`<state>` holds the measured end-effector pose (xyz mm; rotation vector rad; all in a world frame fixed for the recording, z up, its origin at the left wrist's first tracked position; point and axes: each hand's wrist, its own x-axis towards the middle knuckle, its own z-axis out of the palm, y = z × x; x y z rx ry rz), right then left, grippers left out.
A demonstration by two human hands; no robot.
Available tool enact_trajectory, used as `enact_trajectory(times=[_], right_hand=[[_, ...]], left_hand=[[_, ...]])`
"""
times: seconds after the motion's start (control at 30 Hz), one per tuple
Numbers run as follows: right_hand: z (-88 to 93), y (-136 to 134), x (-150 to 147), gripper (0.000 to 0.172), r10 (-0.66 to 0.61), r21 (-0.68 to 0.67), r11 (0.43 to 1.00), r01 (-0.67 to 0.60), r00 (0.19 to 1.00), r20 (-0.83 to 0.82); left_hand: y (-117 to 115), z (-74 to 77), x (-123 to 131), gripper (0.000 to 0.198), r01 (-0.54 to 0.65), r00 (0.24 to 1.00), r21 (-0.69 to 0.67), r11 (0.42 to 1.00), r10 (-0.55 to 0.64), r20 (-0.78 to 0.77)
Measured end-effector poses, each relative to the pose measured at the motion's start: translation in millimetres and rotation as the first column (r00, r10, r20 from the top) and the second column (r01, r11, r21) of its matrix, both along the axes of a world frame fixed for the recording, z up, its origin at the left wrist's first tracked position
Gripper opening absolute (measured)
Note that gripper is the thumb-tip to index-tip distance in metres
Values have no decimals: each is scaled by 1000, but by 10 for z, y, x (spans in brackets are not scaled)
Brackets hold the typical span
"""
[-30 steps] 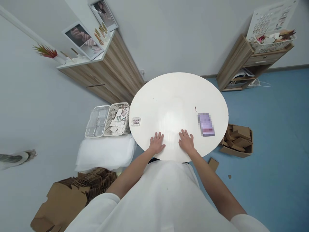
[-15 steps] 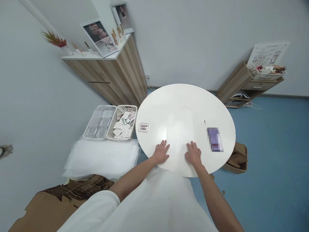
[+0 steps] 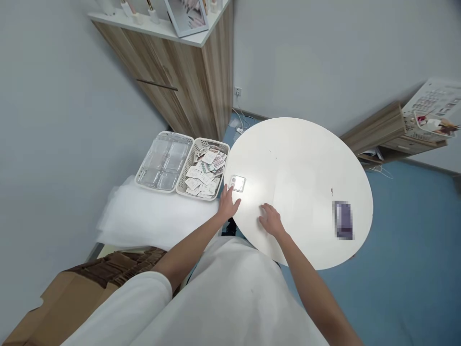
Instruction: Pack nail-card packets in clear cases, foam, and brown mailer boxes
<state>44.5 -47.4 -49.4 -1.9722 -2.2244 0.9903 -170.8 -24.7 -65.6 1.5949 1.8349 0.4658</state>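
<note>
My left hand (image 3: 228,205) lies at the left edge of the round white table (image 3: 302,163), fingers stretched out, fingertips just short of a small clear packet (image 3: 237,183) with coloured pieces inside. My right hand (image 3: 270,219) rests flat on the tabletop near the front edge, fingers spread and empty. A purple blurred flat object (image 3: 343,220) lies on the table's right side, away from both hands.
Left of the table, a white basket (image 3: 203,169) full of small packets and a clear plastic tray (image 3: 164,161) sit on a white padded surface (image 3: 151,218). Brown cardboard (image 3: 90,283) lies lower left. A wooden cabinet (image 3: 187,72) stands behind; a low shelf (image 3: 389,134) is at right.
My left hand slid left across the table toward the small packet. My right hand shifted slightly left. My view turned left and down.
</note>
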Motion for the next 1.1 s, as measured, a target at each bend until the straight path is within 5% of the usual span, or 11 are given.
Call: enact_trajectory(times=[0.17,0.4,0.77,1.1], right_hand=[[73,309,-368,51,-152,-158,981,108,943,-296],[43,624,-697,53,-460,-412,874,259,717,-524],[-8,602,-774,58,-509,-451,846,286,687,-518],[-27,525,-695,57,-518,-441,846,300,660,-545]], left_hand=[[167,7,-46,65,-106,982,-82,991,118,151],[277,-37,-62,67,-159,950,-177,971,199,241],[222,-193,-92,60,-153,916,-182,971,209,343],[241,-39,59,56,-208,879,-217,954,280,387]])
